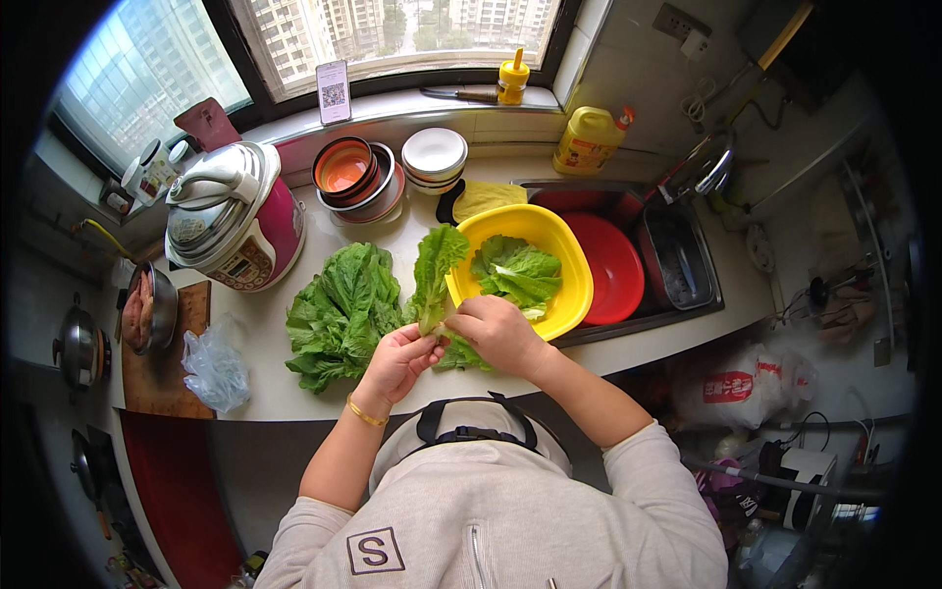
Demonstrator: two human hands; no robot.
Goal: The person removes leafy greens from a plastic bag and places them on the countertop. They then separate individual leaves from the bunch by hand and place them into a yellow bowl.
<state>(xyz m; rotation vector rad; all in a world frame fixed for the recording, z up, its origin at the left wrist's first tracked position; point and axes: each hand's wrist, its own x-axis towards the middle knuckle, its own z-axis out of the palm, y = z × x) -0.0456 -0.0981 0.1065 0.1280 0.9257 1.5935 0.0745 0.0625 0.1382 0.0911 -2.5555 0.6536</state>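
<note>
Between the fingers of my left hand (401, 362) is the base of an upright green lettuce leaf (436, 269). My right hand (503, 335) pinches at that same stem end, close beside the left fingertips. A heap of leafy lettuce (346, 309) lies on the counter to the left. Just past my right hand stands a yellow plastic basin (578, 294), with several torn leaves (519, 272) inside. More green leaf (462, 356) shows on the counter beneath my hands, partly hidden by them.
A red basin (614, 276) sits in the steel sink (714, 294) at right. Stacked bowls (346, 173), white bowls (434, 154) and a pressure cooker (228, 213) stand behind. Left are a plastic bag (215, 364), a wooden board (158, 386) and a metal bowl of meat (163, 313). A knife (460, 95) rests on the sill.
</note>
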